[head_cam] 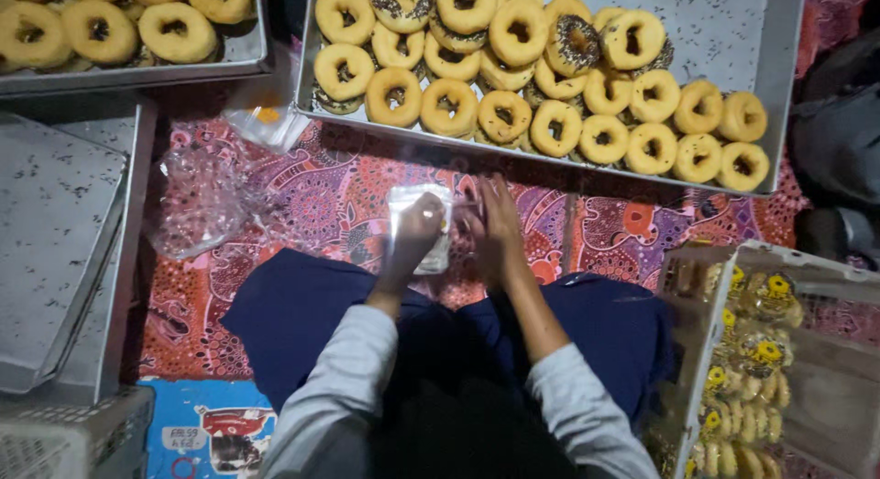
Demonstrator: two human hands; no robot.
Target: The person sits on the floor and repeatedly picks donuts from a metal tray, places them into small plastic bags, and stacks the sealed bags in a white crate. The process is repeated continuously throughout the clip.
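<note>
My left hand is closed around a small clear plastic bag held above the patterned mat. My right hand sits right beside it with fingers stretched out, touching the bag's right edge. Both arms wear grey sleeves and reach out over my dark blue lap. Just beyond the hands lies a large metal tray piled with several ring donuts, a few of them with dark sprinkles.
A second donut tray sits far left. Empty speckled metal trays are stacked at left, a heap of clear plastic bags beside them. A clear crate of packed donuts stands at right, a white basket bottom left.
</note>
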